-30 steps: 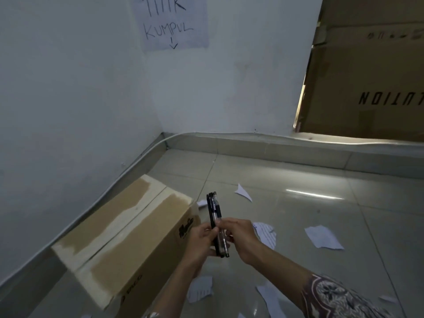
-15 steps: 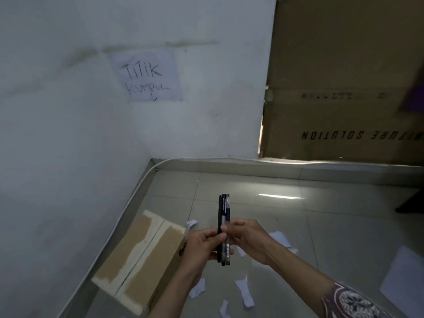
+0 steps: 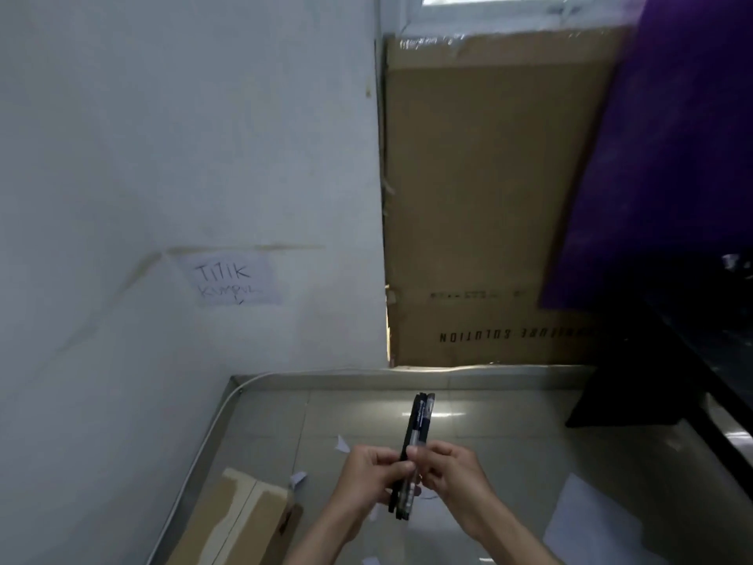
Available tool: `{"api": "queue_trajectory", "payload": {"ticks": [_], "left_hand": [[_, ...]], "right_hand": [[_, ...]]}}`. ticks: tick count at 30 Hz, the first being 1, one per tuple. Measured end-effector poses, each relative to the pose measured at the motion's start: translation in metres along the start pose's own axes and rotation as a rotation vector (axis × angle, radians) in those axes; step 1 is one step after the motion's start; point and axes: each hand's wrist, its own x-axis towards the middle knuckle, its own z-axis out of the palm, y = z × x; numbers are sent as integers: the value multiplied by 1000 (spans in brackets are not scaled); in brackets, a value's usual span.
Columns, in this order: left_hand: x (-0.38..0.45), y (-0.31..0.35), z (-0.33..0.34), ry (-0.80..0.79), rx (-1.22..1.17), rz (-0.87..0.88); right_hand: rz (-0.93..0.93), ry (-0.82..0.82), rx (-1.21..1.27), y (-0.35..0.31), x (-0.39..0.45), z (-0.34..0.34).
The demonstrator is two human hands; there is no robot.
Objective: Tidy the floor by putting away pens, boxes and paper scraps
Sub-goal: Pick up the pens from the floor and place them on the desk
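Black plastic pens (image 3: 412, 458), several bunched upright, sit pinched between a person's two hands above a tiled floor (image 3: 509, 442) — the left hand (image 3: 368, 477) curls its fingers around the lower barrels while the right hand (image 3: 452, 471) closes thumb and fingertips on the middle of the bundle. Both grips are narrow and closed on the pens, which stand in the air, touching nothing but the hands. Just below and to the left lies a cardboard box (image 3: 240, 519) with pale tape strips along its top, resting beside the wall; its flaps appear shut. Small paper scraps (image 3: 341, 443) dot the tiles near the box and under the hands, and a larger white sheet (image 3: 591, 519) lies to the right. Farther back, a handwritten paper sign (image 3: 234, 281) is stuck to the white wall, a tall cardboard carton (image 3: 489, 197) leans in the corner, and purple cloth (image 3: 672, 157) hangs at the far right. The pens look gathered but not yet stowed, and the scraps remain — the risk is that the bundle, held only by fingertips, fans apart or slips as one hand lets go, scattering pens back across the floor
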Motion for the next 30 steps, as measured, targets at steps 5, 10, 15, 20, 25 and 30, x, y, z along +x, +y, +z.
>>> {"api": "queue_trajectory", "payload": {"ticks": [5, 10, 15, 20, 25, 30], "left_hand": [[-28, 56, 34, -90, 67, 70], [-42, 90, 59, -124, 94, 101], [-37, 114, 73, -171, 252, 171], [-25, 134, 94, -295, 251, 253], [-12, 155, 128, -377, 293, 295], [28, 187, 175, -413, 331, 334]], "right_hand": [[-63, 73, 27, -54, -52, -16], [-87, 115, -14, -90, -82, -27], [-125, 157, -23, -116, -101, -39], [-218, 202, 3, -132, -117, -56], [-288, 302, 11, -152, -122, -86], [-369, 396, -13, -187, -118, -136]]}}
